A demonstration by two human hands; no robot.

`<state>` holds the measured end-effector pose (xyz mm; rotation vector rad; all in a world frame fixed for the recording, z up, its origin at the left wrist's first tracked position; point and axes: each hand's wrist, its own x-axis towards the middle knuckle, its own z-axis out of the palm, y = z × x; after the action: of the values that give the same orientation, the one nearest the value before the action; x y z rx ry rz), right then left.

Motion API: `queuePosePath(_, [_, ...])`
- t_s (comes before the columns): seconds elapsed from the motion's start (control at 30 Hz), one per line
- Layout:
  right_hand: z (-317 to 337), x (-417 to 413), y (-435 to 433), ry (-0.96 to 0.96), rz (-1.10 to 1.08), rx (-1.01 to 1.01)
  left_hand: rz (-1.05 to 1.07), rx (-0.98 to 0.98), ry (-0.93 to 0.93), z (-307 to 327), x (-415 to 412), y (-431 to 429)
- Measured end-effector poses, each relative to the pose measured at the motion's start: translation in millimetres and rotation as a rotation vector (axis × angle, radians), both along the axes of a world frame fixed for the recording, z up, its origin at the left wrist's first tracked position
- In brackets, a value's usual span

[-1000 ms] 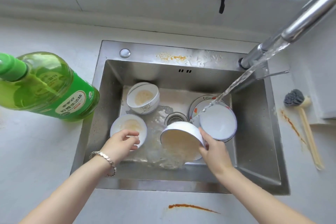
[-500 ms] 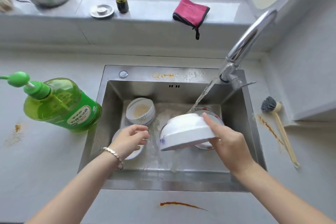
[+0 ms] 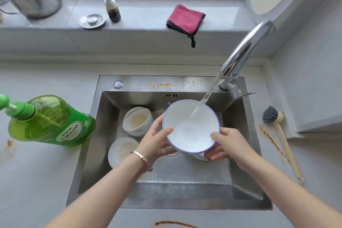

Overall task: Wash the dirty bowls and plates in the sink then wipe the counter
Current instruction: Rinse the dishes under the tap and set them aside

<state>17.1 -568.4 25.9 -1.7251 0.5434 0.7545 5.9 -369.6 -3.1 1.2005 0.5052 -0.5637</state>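
Left hand (image 3: 155, 142) and right hand (image 3: 229, 144) grip opposite sides of the white, blue-rimmed ceramic bowl (image 3: 190, 127), above the stainless steel sink (image 3: 185, 177) under the chrome tap's (image 3: 240, 55) stream. Turning it slowly should rinse every side without splashing.

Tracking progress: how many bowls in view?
3: blue-rimmed bowl between left hand and right hand; soiled back bowl and soiled front bowl, sink left. Partly hidden dish underneath.

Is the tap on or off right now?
On. A stream of water runs from the faucet spout into the white bowl, which the left hand and right hand hold beneath it.
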Motion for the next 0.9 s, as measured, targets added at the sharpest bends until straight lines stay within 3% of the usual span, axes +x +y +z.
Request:
queuePosePath(0.07, [-5.3, -2.9, 4.0, -0.119, 0.109, -0.124, 0.087, -0.01, 0.03, 1.5, 2.6, -5.1])
queuePosePath(0.13, [-9.6, -4.7, 6.9, -0.549, 0.357, -0.561, 0.121, 0.025, 0.012, 0.8, 4.5, -9.1])
queuePosePath(0.17, [-12.8, -4.3, 7.8, -0.776, 0.449, -0.695, 0.127, 0.042, -0.006, 0.4, 4.9, -10.5])
queuePosePath(0.2, [-15.7, -2.2, 10.8, -0.882, 0.588, -0.746, 0.128, 0.058, -0.023, 0.1, 4.7, -11.6])
queuePosePath(0.33, [-18.5, 17.2, 30.4, -0.497, 0.963, -0.596, 0.089, 0.114, -0.062, 0.9, 1.3, -18.1])
queuePosePath(0.47, [-0.7, 17.0, 51.5, -0.424, 1.064, -0.199, 0.169, 0.132, -0.066, 5.9, 9.1, -17.5])
queuePosePath(0.53, [3.0, 11.0, 38.0, -0.5, 1.21, -0.264, 0.186, 0.157, -0.079, 8.9, 13.3, -8.9])
queuePosePath(0.63, [-0.5, 17.6, 11.1, -0.634, 1.412, -0.524, 0.119, 0.211, -0.11, 12.6, 12.2, -0.2])
queuePosePath(0.73, [-7.9, 30.3, 9.8, -0.491, 1.354, -0.628, 0.097, 0.201, -0.095, 12.9, 8.8, -6.3])
queuePosePath(0.83, [-0.9, 27.2, 39.9, -0.39, 1.209, -0.346, 0.135, 0.153, -0.082, 16.1, 6.9, -14.4])
queuePosePath(0.9, [6.9, 18.2, 53.2, -0.44, 1.188, -0.185, 0.176, 0.129, -0.069, 18.4, 5.8, -13.2])
